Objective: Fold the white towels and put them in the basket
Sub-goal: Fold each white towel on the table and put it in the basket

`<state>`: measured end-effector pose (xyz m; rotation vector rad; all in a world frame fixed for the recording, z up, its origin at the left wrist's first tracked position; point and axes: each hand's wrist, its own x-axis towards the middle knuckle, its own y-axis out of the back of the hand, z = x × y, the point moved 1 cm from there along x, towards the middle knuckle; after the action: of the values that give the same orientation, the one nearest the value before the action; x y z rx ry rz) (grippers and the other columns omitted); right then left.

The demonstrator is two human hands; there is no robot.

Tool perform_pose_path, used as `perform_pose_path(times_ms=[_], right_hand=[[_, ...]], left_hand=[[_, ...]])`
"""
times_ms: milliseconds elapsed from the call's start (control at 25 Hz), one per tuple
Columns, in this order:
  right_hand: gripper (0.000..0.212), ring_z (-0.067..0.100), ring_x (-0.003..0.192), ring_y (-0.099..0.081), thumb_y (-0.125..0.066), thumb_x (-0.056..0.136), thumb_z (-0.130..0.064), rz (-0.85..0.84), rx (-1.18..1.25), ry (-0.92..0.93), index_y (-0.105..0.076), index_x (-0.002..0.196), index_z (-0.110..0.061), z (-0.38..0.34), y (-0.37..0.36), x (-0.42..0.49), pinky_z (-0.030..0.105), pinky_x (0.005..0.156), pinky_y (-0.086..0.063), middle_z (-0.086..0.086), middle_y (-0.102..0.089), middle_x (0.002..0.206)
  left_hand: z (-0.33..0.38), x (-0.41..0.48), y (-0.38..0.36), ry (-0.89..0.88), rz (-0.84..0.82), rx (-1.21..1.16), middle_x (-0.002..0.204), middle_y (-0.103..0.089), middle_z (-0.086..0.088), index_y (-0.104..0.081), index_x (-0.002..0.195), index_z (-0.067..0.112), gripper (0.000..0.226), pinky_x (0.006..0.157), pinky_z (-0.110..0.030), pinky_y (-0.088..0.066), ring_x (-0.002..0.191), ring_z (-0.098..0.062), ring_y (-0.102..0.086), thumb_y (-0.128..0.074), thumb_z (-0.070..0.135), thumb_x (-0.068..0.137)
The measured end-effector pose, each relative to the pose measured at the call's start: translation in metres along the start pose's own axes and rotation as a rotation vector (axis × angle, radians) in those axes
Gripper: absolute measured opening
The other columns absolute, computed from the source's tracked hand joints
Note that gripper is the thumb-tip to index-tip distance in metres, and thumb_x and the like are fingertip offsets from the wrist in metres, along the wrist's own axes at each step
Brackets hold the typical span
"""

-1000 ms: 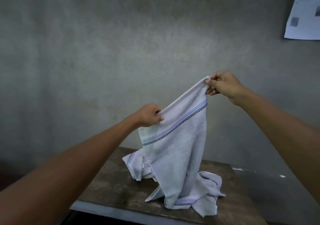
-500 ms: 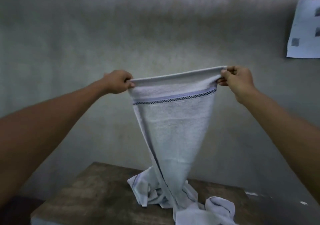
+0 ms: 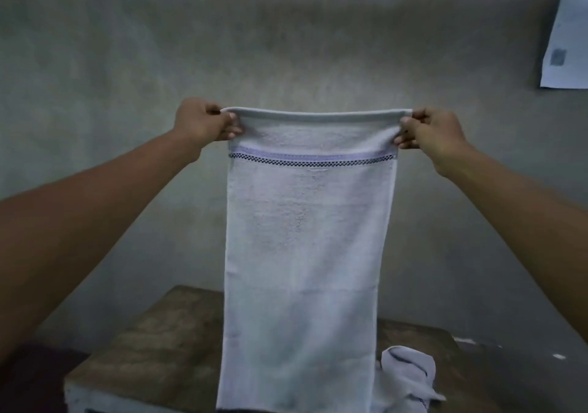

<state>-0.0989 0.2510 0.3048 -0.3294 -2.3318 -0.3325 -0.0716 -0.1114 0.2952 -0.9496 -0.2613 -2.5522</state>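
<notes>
Progress looks slight from where I stand. One white towel (image 3: 305,253) hangs flat and full-length, its top edge stretched between the left hand (image 3: 203,123) and the right hand (image 3: 436,132). Each hand pinches a top corner with curled fingers. The towel's lower end drops in front of the wooden table (image 3: 152,349). A second towel (image 3: 407,374) lies crumpled on that table, unfolded. No basket shows, so I'd judge all the folding and stowing is left.
</notes>
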Motion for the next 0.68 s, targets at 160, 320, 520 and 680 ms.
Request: perform_pose_path(times_ms=[160, 320, 520, 680], right_hand=[[0.005, 0.004, 0.036, -0.055, -0.051, 0.092, -0.010, 0.171, -0.131, 0.134, -0.054, 0.093, -0.006, 0.002, -0.004, 0.000, 0.018, 0.040, -0.048, 0.004, -0.058, 0.065], [0.007, 0.008, 0.033, -0.055, -0.051, 0.092, -0.011, 0.104, -0.174, 0.087, -0.053, 0.095, -0.004, 0.024, -0.005, 0.001, 0.019, 0.034, -0.042, 0.007, -0.058, 0.057], [0.005, 0.007, 0.035, -0.056, -0.052, 0.093, -0.007, -0.045, -0.106, 0.005, -0.050, 0.089, -0.007, 0.018, 0.005, -0.005, 0.019, 0.036, -0.044, 0.012, -0.054, 0.064], [0.022, 0.010, 0.030, -0.041, -0.051, 0.087, -0.003, -0.346, 0.012, -0.234, -0.046, 0.069, -0.014, 0.004, 0.018, -0.019, 0.013, 0.033, -0.030, 0.000, -0.042, 0.043]], left_hand=[[0.001, 0.002, -0.007, -0.039, 0.062, -0.125, 0.053, -0.064, 0.003, -0.060, 0.079, 0.010, 0.010, 0.048, -0.016, -0.052, 0.047, -0.004, -0.064, -0.062, 0.010, 0.089], [-0.021, 0.001, -0.005, 0.068, -0.034, 0.064, 0.064, -0.063, -0.001, -0.063, 0.084, 0.011, 0.012, 0.038, -0.013, -0.042, 0.042, -0.001, -0.060, -0.069, 0.022, 0.084], [-0.025, 0.000, -0.001, -0.038, -0.092, 0.204, 0.066, -0.062, -0.006, -0.065, 0.091, 0.008, 0.016, 0.039, -0.013, -0.036, 0.042, 0.000, -0.057, -0.067, 0.023, 0.085], [-0.014, -0.014, 0.023, 0.227, -0.586, 0.084, 0.046, -0.042, 0.004, -0.066, 0.077, 0.011, 0.028, 0.044, -0.013, -0.036, 0.042, -0.008, -0.039, -0.081, 0.031, 0.066]])
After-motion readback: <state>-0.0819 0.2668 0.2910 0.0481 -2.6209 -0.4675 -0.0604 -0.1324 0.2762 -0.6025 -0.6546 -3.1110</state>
